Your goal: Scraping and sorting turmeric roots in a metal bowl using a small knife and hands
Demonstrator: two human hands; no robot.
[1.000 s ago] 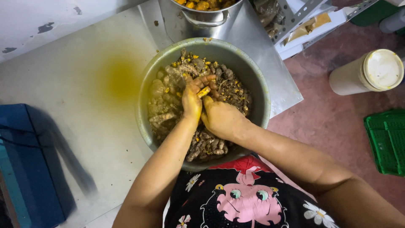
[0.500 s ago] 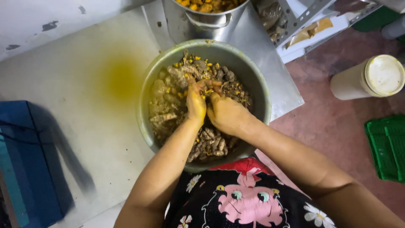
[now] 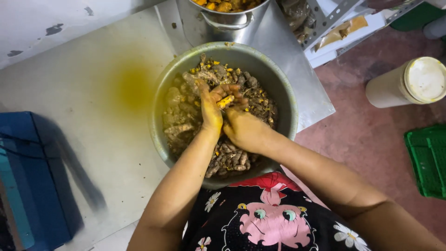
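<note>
A large grey metal bowl (image 3: 283, 88) sits in front of me, filled with brown turmeric roots (image 3: 183, 116) and small yellow cut bits. Both my hands are over the middle of the bowl, stained yellow. My left hand (image 3: 211, 111) has its fingers curled around a small yellow-orange piece of turmeric (image 3: 226, 101). My right hand (image 3: 246, 130) presses against the left one from the right, its fingertips at the same piece. Whether the right hand holds a tool is hidden.
A steel pot (image 3: 227, 21) with yellow pieces stands behind the bowl. A yellow stain (image 3: 132, 88) marks the white surface at left. A blue box (image 3: 32, 181) lies far left. A cream cylindrical container (image 3: 409, 83) and a green crate (image 3: 427, 158) stand on the red floor at right.
My hands dipped lower into the roots half a second ago and have come back up with the yellow piece showing between the left fingers.
</note>
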